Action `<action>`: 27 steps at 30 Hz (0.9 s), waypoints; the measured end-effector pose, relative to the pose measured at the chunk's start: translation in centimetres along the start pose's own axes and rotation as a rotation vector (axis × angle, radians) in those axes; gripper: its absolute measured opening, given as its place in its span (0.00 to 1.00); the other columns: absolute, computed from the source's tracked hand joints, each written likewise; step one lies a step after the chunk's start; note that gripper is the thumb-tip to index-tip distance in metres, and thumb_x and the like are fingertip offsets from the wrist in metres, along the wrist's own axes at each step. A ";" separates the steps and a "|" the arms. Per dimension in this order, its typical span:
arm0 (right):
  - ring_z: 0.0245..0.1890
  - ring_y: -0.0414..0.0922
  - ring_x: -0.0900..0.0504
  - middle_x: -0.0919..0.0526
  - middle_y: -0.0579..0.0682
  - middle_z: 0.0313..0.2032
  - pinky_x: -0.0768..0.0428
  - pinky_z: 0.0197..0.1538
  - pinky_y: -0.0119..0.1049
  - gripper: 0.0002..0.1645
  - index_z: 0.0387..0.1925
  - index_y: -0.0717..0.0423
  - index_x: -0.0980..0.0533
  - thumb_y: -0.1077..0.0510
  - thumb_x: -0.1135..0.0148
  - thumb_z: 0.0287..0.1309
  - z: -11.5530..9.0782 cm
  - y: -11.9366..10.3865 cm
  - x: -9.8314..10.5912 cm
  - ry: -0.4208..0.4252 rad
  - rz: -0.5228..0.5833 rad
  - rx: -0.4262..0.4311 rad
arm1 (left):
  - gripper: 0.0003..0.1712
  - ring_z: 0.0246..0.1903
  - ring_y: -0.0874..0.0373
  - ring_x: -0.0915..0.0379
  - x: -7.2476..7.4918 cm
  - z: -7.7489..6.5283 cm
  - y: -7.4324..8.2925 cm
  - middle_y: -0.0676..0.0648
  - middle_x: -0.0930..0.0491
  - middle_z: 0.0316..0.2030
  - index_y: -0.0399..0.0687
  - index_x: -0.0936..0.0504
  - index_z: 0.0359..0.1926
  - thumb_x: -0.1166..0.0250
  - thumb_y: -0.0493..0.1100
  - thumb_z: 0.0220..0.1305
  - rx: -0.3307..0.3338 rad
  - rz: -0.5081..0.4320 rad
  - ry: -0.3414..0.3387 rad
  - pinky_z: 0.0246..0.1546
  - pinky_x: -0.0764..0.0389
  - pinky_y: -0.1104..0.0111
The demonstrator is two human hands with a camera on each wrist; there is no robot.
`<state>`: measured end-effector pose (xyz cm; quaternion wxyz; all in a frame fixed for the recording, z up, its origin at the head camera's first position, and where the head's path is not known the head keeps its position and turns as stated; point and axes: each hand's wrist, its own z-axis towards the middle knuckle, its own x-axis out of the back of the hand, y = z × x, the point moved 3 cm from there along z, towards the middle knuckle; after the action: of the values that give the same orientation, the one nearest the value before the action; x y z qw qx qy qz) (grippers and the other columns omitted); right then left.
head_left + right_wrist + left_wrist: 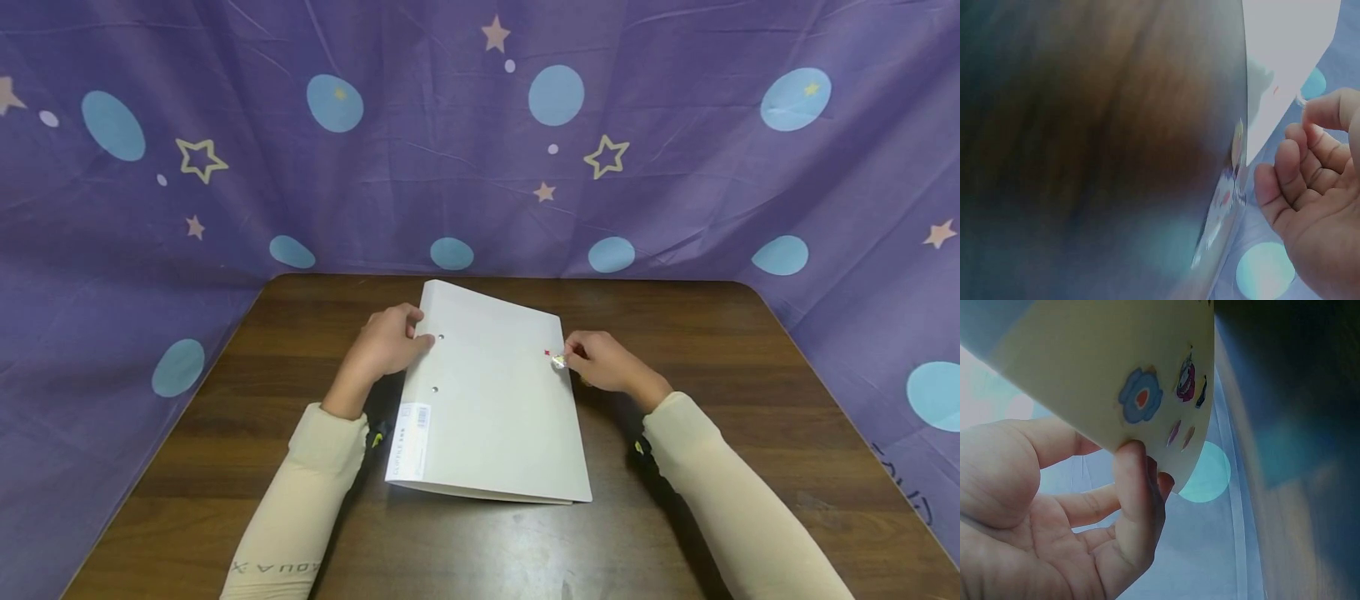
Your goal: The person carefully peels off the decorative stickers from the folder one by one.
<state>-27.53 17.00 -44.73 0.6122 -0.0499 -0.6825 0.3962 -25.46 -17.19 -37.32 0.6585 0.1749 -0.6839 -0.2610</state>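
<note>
A white file folder lies closed on the table, its spine toward the left. My left hand grips the spine edge, thumb on the front cover. From the left wrist, the folder's other face shows a blue flower sticker and several smaller stickers. At the folder's right edge, my right hand pinches a small shiny sticker between thumb and forefinger. Just left of it, a tiny red sticker is on the cover. The other right fingers curl loosely toward the palm in the right wrist view.
A glossy clear piece with coloured prints lies on the brown wooden table, near my right hand. A purple curtain with stars and blue dots hangs behind the table's far edge. The folder bears a printed label at its lower left.
</note>
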 end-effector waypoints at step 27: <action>0.20 0.41 0.22 0.20 0.49 0.25 0.22 0.24 0.35 0.07 0.30 0.57 0.24 0.62 0.36 0.64 -0.8 1.7 1.5 -0.085 -0.203 -0.187 | 0.29 0.35 0.50 0.30 0.0 -0.1 0.1 0.45 0.27 0.35 0.35 0.24 0.64 0.33 0.46 0.68 0.010 -0.006 -0.001 0.36 0.25 0.61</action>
<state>-27.89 19.39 -44.63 0.6124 -0.0207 -0.7431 0.2689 -25.37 -17.11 -37.27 0.6566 0.1802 -0.6848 -0.2598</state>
